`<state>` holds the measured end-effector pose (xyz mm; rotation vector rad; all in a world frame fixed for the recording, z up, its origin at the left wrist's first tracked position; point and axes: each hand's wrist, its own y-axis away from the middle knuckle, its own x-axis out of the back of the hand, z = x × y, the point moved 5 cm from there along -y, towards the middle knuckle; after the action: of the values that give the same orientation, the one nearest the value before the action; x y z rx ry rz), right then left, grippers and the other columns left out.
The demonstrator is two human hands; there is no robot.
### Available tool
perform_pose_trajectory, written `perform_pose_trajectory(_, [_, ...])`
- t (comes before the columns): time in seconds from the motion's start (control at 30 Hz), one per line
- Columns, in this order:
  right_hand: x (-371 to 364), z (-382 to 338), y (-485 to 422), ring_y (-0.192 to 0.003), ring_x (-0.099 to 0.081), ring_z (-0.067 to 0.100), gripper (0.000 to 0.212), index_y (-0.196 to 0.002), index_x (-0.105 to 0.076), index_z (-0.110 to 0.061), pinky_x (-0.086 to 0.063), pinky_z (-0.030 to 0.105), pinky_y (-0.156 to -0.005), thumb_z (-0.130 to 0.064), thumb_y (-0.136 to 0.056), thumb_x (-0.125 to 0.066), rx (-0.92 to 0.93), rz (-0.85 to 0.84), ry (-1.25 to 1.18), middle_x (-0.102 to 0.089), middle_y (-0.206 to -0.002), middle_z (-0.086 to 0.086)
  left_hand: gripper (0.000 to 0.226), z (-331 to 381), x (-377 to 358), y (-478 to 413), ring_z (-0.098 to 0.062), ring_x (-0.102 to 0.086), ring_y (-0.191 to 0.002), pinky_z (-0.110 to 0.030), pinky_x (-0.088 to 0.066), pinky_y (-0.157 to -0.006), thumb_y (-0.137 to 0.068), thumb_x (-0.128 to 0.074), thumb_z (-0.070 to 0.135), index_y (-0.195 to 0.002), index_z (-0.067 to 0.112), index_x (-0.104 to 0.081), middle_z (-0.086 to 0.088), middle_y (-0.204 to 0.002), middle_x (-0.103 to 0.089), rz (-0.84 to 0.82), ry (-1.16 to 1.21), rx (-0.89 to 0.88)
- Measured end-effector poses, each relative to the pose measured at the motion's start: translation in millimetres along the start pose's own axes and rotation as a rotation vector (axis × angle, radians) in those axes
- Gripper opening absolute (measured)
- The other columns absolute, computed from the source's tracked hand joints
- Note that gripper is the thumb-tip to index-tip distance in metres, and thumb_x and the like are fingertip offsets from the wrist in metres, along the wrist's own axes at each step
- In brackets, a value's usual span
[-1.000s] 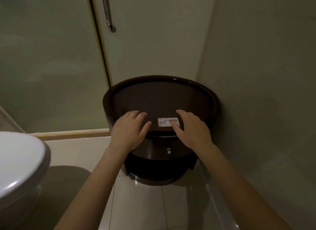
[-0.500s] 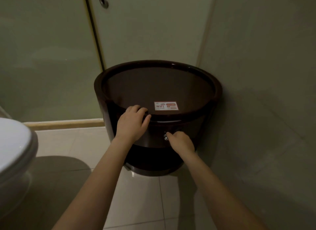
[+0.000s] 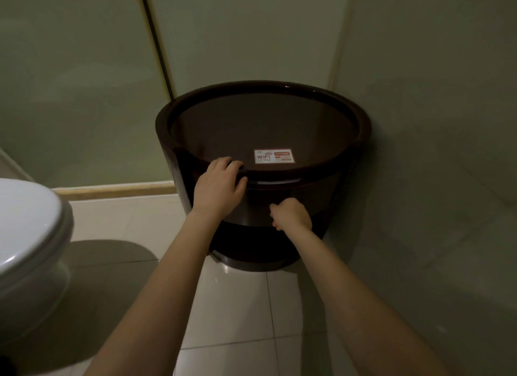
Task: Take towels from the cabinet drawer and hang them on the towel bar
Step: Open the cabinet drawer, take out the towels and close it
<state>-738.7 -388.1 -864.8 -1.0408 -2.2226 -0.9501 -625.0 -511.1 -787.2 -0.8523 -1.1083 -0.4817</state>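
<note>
Against the corner wall stands a round dark cabinet (image 3: 263,163). The person's left hand (image 3: 218,189) lies flat and open on its front rim. Below the rim, the right hand (image 3: 292,215) is closed on the drawer (image 3: 251,205), its knob hidden. The drawer looks stiff and glossy, best pulled by that knob. No towels show. A toilet (image 3: 30,236) crowds the cabinet's left.
</note>
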Motion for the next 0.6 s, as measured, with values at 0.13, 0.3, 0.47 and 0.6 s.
perform_pose_trajectory(0.13, [1.8, 7.9, 12.0, -0.075, -0.065, 0.020, 0.031, -0.086, -0.066, -0.015, -0.041, 0.025, -0.055, -0.038, -0.095, -0.047, 0.047, 0.020, 0.043, -0.068, -0.083, 0.003, 0.047, -1.0, -2.7, 0.1, -0.024, -0.036, -0.135, -0.042, -0.047, -0.093, -0.093, -0.046, 0.041, -0.135, 0.021, -0.046, -0.006, -0.142, -0.045, -0.022, -0.005, 0.009])
perform_pose_trajectory(0.3, [7.1, 17.7, 35.8, -0.069, -0.064, 0.020, 0.034, -0.080, -0.066, -0.012, -0.037, 0.022, -0.049, -0.037, -0.095, -0.048, 0.112, 0.021, 0.105, -0.069, -0.078, 0.003, 0.048, -3.2, -4.4, -0.6, -0.024, -0.033, -0.137, -0.044, -0.045, -0.096, -0.093, -0.047, 0.043, -0.136, 0.022, -0.045, -0.006, -0.144, -0.043, -0.045, 0.018, 0.021])
perform_pose_trajectory(0.47, [12.4, 28.4, 63.0, -0.073, -0.066, 0.022, 0.033, -0.084, -0.068, -0.009, -0.046, 0.025, -0.056, -0.034, -0.094, -0.050, 0.156, -0.013, 0.146, -0.070, -0.082, 0.006, 0.049, -4.0, -1.8, 0.4, -0.025, -0.034, -0.136, -0.045, -0.041, -0.101, -0.093, -0.047, 0.042, -0.137, 0.021, -0.044, -0.007, -0.144, -0.042, -0.067, 0.022, -0.002])
perform_pose_trajectory(0.6, [13.3, 38.9, 84.0, -0.077, -0.067, 0.024, 0.030, -0.087, -0.068, -0.008, -0.053, 0.031, -0.068, -0.032, -0.094, -0.051, 0.175, -0.041, 0.164, -0.071, -0.084, 0.008, 0.050, -3.1, 1.7, 6.1, -0.026, -0.031, -0.137, -0.045, -0.038, -0.104, -0.094, -0.048, 0.038, -0.140, 0.019, -0.041, -0.009, -0.147, -0.039, -0.073, 0.042, -0.016])
